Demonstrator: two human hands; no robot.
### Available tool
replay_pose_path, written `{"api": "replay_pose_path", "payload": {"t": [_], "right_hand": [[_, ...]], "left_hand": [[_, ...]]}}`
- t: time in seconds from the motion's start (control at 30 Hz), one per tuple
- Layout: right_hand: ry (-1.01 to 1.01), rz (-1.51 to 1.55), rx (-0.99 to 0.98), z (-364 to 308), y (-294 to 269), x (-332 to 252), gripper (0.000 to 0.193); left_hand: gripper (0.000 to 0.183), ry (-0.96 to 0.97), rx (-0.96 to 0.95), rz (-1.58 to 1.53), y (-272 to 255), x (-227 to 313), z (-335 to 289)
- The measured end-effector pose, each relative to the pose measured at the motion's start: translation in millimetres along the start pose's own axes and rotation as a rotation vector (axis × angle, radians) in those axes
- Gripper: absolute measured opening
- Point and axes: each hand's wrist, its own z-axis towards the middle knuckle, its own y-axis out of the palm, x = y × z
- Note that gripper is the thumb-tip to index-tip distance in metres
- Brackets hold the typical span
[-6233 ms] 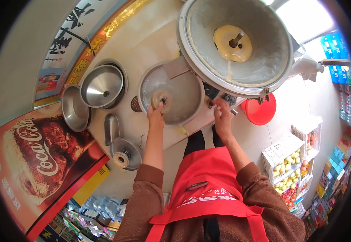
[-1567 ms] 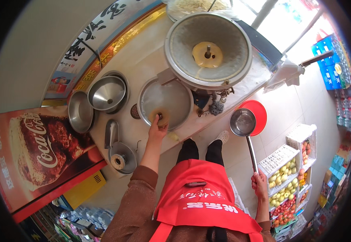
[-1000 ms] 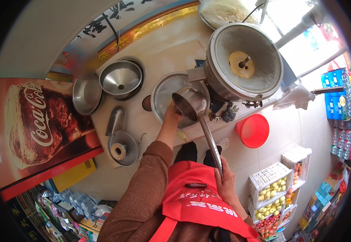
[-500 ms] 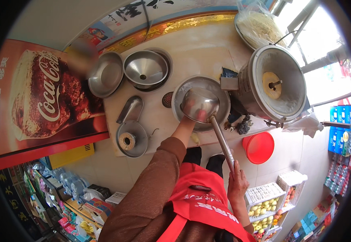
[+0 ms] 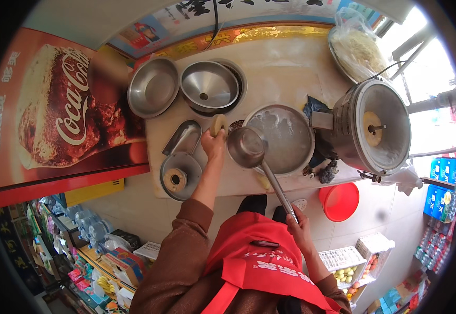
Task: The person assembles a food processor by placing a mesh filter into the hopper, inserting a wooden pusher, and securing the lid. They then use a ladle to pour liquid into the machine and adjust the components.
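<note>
My right hand (image 5: 299, 225) grips the long handle of a steel ladle (image 5: 247, 147). The ladle's bowl hangs over the left rim of a round metal basin (image 5: 312, 152) that holds cloudy water. Further left, my left hand (image 5: 214, 143) is closed on a small round tan pad (image 5: 218, 124), whose exact kind I cannot make out. Below that hand lie a steel chute (image 5: 182, 139) and a funnel-shaped metal lid (image 5: 192, 165) with a tan ring (image 5: 175, 180) at its centre. Right of the basin stands a grinding machine (image 5: 343, 131) with a tan disc (image 5: 373, 129) inside.
A metal bowl (image 5: 153, 86) and a wide funnel (image 5: 212, 78) stand at the back left of the table. A plastic-covered tray of pale strands (image 5: 359, 49) is at the back right. A red bucket (image 5: 339, 202) stands on the floor, beside a dark scrubber (image 5: 327, 171) on the table edge.
My left hand has moved from the basin, behind the ladle, to the left and now shows a tan pad. The ladle has tilted and shifted left of the basin's middle. The view has shifted slightly.
</note>
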Motion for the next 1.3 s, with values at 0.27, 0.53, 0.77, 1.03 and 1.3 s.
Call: {"api": "replay_pose_path", "payload": {"t": [0.27, 0.53, 0.77, 1.03, 1.3], "right_hand": [[0.195, 0.273, -0.285, 114, 84, 65, 0.029], [-0.490, -0.644, 0.019, 157, 83, 83, 0.055], [-0.841, -0.558, 0.205, 113, 40, -85, 0.094], [-1.223, -0.767, 0.107, 67, -29, -160, 0.053], [-1.116, -0.505, 0.171, 30, -130, -230, 0.034]], "left_hand": [[0.039, -0.364, -0.277, -0.389, -62, 40, 12], [0.044, -0.701, -0.527, -0.644, -29, 72, -33], [0.046, -0.845, -0.824, -0.636, 14, 104, -88], [0.040, -0.719, -1.172, -0.545, 37, 152, -131], [0.079, 0.051, -1.242, -0.260, 88, 238, -199]]}}
